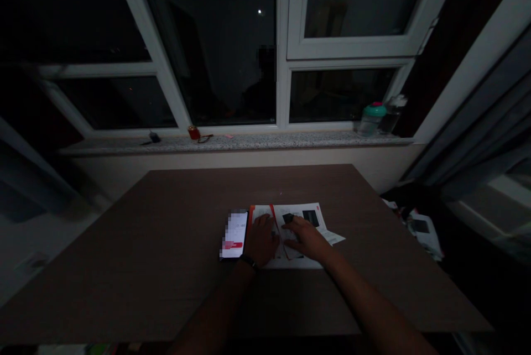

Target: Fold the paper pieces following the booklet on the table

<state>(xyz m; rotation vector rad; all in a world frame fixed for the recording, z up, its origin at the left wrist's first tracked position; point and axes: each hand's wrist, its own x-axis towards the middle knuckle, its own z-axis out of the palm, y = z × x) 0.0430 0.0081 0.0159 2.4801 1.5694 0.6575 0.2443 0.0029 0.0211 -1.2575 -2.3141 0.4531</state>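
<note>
A printed booklet or leaflet (314,207) with red edging and dark pictures lies on the brown table. My left hand (261,241), with a dark band at its wrist, rests on the left part of the paper, fingers stretched forward. On the middle of the page is my right hand (307,238), its thumb and fingers apart and pointing left. A phone (235,236) with a bright screen lies just left of my left hand. Dim light hides fine detail around the fingertips.
The table (166,255) stands below a granite windowsill (249,142). On the sill are a teal-lidded bottle (373,117), a clear bottle (392,114), a small red jar (193,133) and a small dark object (155,136). Papers (425,232) lie beyond the table's right edge.
</note>
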